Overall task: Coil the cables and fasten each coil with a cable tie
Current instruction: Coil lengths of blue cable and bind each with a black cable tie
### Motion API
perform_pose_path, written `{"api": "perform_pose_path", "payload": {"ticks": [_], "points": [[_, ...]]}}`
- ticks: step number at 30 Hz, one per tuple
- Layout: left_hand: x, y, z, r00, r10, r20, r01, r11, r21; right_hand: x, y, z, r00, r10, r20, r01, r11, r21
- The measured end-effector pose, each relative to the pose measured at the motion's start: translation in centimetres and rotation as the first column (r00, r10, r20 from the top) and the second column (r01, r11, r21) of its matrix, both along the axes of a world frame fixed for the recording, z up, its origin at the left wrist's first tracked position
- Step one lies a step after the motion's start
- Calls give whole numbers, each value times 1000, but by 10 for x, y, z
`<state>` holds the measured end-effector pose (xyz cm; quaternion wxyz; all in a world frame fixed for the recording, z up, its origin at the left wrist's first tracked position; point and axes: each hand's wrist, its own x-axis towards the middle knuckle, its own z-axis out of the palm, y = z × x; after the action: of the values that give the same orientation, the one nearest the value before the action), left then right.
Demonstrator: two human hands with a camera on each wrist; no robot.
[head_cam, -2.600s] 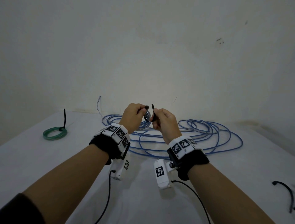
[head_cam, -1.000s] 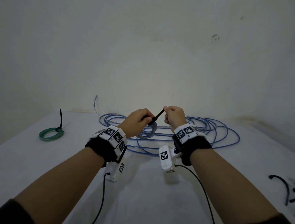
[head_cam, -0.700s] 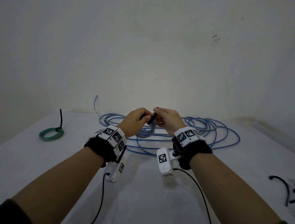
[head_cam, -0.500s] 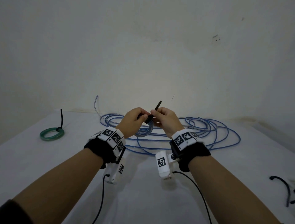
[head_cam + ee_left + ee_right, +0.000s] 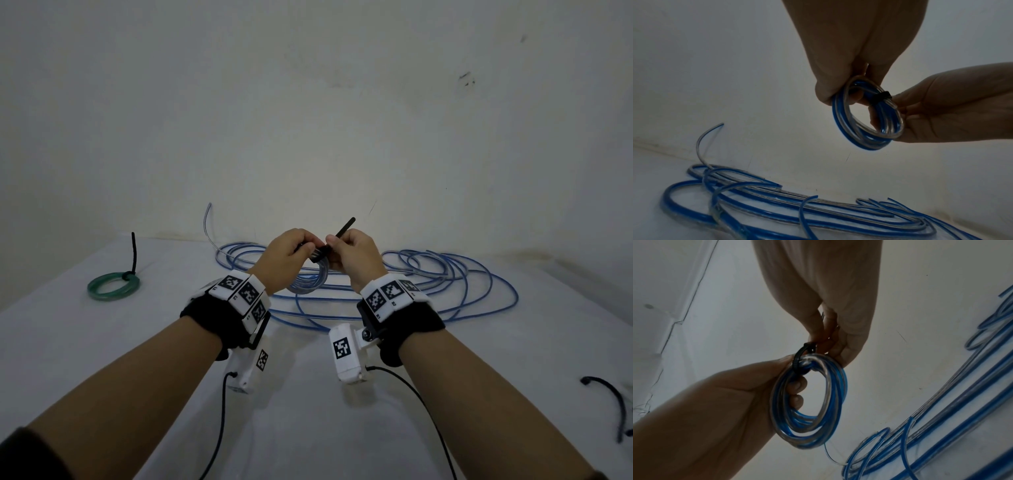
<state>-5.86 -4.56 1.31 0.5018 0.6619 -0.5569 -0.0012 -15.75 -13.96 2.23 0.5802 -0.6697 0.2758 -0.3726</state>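
Note:
A small blue-and-clear cable coil point(image 5: 308, 284) hangs in the air between both hands over the white table point(image 5: 308, 428). My left hand point(image 5: 301, 248) grips the coil's top, with fingers curled through the ring point(image 5: 797, 386). A black cable tie point(image 5: 342, 233) is looped round the coil's strands point(image 5: 799, 360). My right hand point(image 5: 334, 246) pinches the tie close to the coil, and the tie's tail sticks up to the right past the knuckles. In the left wrist view the tie point(image 5: 879, 97) crosses the coil point(image 5: 865, 116) beside the right hand's fingertips point(image 5: 900, 100).
Loose blue cable point(image 5: 445, 277) sprawls across the table behind the hands, up to the wall. A green coil point(image 5: 113, 286) with a black tie standing up lies at far left. Spare black ties point(image 5: 613, 404) lie at the right edge.
The hands have stayed together at the coil. The right hand shifted its hold along the tie, and the tail now sticks up to the right above its knuckles.

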Motion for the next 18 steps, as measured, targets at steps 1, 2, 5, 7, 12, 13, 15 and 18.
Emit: {"api": "perform_pose_path", "payload": {"ticks": [1,2,5,7,12,13,15,18], "points": [[0,0,0,1000,-5,8,5,1000,6,0,1,1,1000,-8,2,8,1000,5],[-1,-1,1,1000,-10,15,10,1000,14,0,1,1,1000,-15,1,15,1000,4],[-3,-1,3,999,-43,16,42,998,53,-1,1,5,1000,13,8,-13,1000,23],[-3,-1,4,998,-66,8,65,996,65,-2,-2,8,998,61,32,-63,997,45],[-7,-1,3,998,-62,-7,63,996,64,-4,-7,10,998,56,14,-57,998,38],[-8,-1,2,998,-65,-6,66,995,73,-4,-8,9,999,41,3,-41,999,31],[-9,0,1,997,-76,11,74,993,90,-3,-8,9,1000,10,-17,-10,1000,4],[-10,1,0,995,-88,51,84,994,76,-1,-7,10,1000,-19,-19,18,1000,-17]]}}
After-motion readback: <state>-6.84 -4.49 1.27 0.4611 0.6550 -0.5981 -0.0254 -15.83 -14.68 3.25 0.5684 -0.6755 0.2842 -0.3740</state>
